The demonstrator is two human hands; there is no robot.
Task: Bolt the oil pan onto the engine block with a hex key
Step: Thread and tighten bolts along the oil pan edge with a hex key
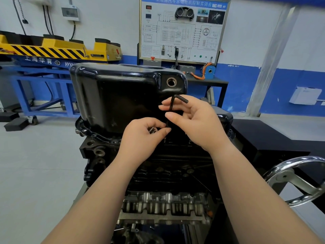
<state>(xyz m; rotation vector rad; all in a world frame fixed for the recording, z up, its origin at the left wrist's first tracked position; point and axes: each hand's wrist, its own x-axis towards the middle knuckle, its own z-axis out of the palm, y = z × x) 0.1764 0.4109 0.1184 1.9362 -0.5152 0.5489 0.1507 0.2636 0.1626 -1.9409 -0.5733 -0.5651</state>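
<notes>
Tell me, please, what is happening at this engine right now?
A person works where the glossy black oil pan sits on the dark engine block. Their right hand pinches a black L-shaped hex key upright, long end pointing down at the pan's near flange. Their left hand holds small silver bolts in curled fingers beside the key's lower end. Whether the key sits in a bolt is hidden.

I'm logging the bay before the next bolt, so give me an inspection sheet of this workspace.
Surface: grey floor; engine block is the work base.
Job's things: oil pan sits on the block; hex key upright at its near side.
Clutter: black pads on the floor, left.
Grippers: left hand holds bolts; right hand pinches the hex key.
Cables: black leads on the wall; orange cable on the rear table.
Surroundings: training board, yellow lift, handwheel at right.
</notes>
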